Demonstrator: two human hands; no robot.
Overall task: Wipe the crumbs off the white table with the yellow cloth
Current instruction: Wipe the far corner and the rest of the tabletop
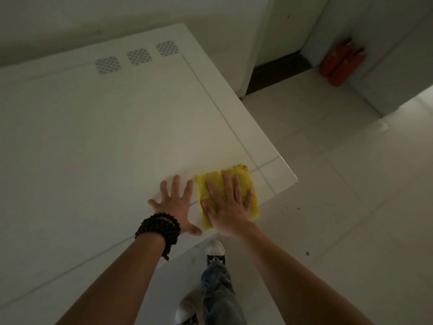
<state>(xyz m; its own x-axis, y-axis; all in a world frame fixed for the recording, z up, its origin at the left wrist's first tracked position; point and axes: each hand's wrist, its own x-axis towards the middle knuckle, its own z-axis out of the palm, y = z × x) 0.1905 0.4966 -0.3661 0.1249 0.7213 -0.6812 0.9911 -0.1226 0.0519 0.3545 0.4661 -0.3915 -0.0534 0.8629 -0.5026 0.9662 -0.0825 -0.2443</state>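
The right hand (228,207) lies flat, fingers straight, pressing the yellow cloth (226,195) onto the white table (105,137) near its 4 o'clock corner, likely to drag crumbs (241,166) at the cloth's 12 o'clock edge. The left hand (175,204), spread and empty, braces at 9 o'clock. No containers show.

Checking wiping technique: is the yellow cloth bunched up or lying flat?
Flat: the yellow cloth lies as a flat pad on the white table, pressed under the right hand.

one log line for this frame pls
phase: wiping | right hand: flat on yellow cloth at table edge | left hand: flat on table beside cloth | crumbs: specks on floor
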